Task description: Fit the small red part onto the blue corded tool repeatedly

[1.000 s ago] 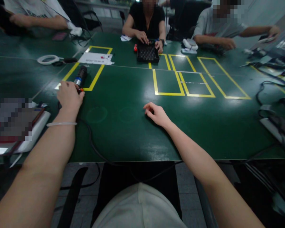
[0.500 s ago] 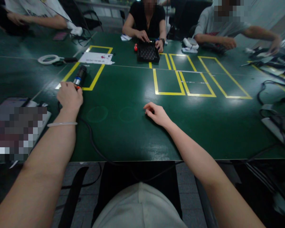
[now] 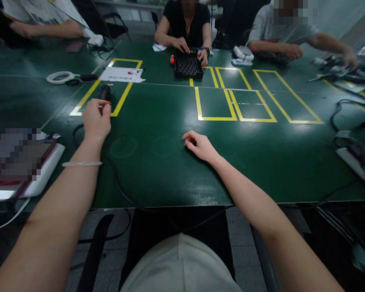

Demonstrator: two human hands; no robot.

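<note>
The left hand [image 3: 96, 119] wraps its fingers around the near end of a flashlight [image 3: 104, 93], at ten o'clock from the right hand [image 3: 201, 147], whose fingers curl loosely around nothing. A firm, even grip should steady it, clear of the five-o'clock cable [image 3: 117, 181].

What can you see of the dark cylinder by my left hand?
The dark cylinder looks like a flashlight; its visible end is black, metal or plastic. It points away from you, within the left yellow tape outline. Your left hand hides the near part, so the grip is unclear; something orange shows there.
</note>
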